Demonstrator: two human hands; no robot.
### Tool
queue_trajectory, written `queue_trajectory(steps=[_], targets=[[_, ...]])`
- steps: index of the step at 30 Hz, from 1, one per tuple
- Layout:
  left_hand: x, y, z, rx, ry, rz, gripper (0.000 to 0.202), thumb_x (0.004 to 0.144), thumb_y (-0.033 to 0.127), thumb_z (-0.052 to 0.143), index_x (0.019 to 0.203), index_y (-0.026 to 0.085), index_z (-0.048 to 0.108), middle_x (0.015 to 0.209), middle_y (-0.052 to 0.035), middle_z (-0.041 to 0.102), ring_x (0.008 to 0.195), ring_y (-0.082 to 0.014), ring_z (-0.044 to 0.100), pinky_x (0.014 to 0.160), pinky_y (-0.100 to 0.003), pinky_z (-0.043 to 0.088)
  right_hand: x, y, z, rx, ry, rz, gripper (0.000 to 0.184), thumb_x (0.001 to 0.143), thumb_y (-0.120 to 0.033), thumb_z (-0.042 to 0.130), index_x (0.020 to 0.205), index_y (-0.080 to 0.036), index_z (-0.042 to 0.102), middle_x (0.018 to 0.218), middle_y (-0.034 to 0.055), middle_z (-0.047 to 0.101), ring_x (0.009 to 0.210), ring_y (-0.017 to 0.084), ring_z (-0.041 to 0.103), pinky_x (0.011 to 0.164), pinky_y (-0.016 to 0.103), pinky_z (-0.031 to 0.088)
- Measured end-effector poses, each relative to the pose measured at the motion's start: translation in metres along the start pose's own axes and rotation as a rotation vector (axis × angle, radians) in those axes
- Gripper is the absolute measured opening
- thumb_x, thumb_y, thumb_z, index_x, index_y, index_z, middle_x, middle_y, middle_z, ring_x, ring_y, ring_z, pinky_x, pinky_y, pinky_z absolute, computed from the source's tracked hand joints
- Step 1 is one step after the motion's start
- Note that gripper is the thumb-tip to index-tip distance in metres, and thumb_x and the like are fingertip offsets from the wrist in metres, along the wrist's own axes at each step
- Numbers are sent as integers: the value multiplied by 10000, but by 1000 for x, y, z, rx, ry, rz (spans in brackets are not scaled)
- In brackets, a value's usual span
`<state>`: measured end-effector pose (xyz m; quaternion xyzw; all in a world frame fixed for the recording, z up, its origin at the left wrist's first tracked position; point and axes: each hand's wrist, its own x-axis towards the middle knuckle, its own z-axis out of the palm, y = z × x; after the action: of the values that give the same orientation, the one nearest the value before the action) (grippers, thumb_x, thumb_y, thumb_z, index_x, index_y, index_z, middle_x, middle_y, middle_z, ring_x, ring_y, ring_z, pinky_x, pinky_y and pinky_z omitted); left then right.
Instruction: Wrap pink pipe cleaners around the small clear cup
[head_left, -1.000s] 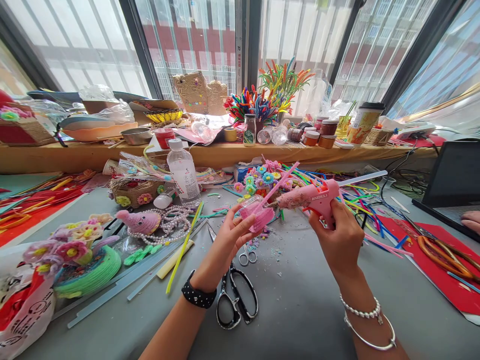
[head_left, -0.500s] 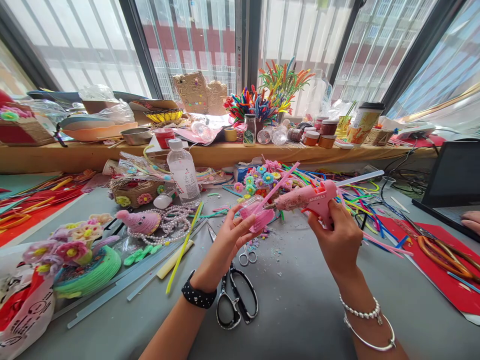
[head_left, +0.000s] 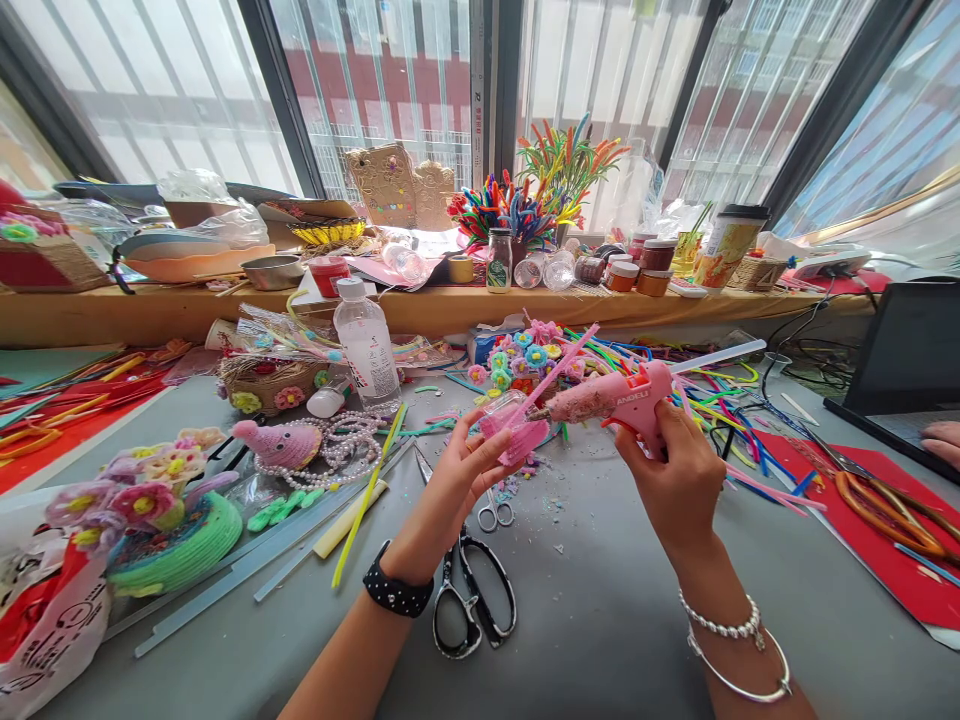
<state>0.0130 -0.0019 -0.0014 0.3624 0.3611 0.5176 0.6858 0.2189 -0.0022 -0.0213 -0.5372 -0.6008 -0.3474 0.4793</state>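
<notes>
In my left hand [head_left: 454,490] is a small clear plastic container partly wrapped in pink pipe cleaner [head_left: 525,440]; my fingers are closed round its near side. A loose end of pink pipe cleaner [head_left: 568,362] sticks up from it to the upper right. My right hand [head_left: 673,475] grips the handle of a pink hot glue gun [head_left: 639,398], and a translucent glue stick [head_left: 720,357] juts from its back. The gun's nozzle is at the right edge of the container; whether it touches, I cannot tell.
Black-handled scissors [head_left: 474,600] and small scissors [head_left: 496,512] lie below my left hand. A water bottle [head_left: 367,345], pearl strings [head_left: 352,450] and a green woven basket [head_left: 180,545] stand left. Pipe cleaners [head_left: 739,420] spread right. Another person's hand [head_left: 943,440] rests by a laptop [head_left: 900,370].
</notes>
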Motion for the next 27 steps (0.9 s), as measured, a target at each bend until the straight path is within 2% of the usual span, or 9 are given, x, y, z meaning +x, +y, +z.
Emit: queue_trajectory(steps=[6,10,27], targets=[[0,0,0,-14,-7,0,586,731,225,679,1247,201,403,1096,-106,632,888,-189,656,896,-373,484,-1,0,0,-4,-7,8,161,806,-314,534,852,-167,581,622,24,585,527,170,538,495,263,405],[1,-1,0,-5,2,3,556,737,223,672,1229,193,414,1097,-111,632,892,-193,656,883,-366,492,0,0,0,-4,10,2,152,808,-276,529,881,-155,583,626,28,596,506,160,531,498,261,417],[1,-1,0,21,-1,1,528,759,224,650,1223,199,398,1076,-96,638,898,-180,656,855,-330,514,-4,6,4,-8,75,-38,252,820,-302,555,943,-91,616,756,133,681,631,220,642,566,302,501]])
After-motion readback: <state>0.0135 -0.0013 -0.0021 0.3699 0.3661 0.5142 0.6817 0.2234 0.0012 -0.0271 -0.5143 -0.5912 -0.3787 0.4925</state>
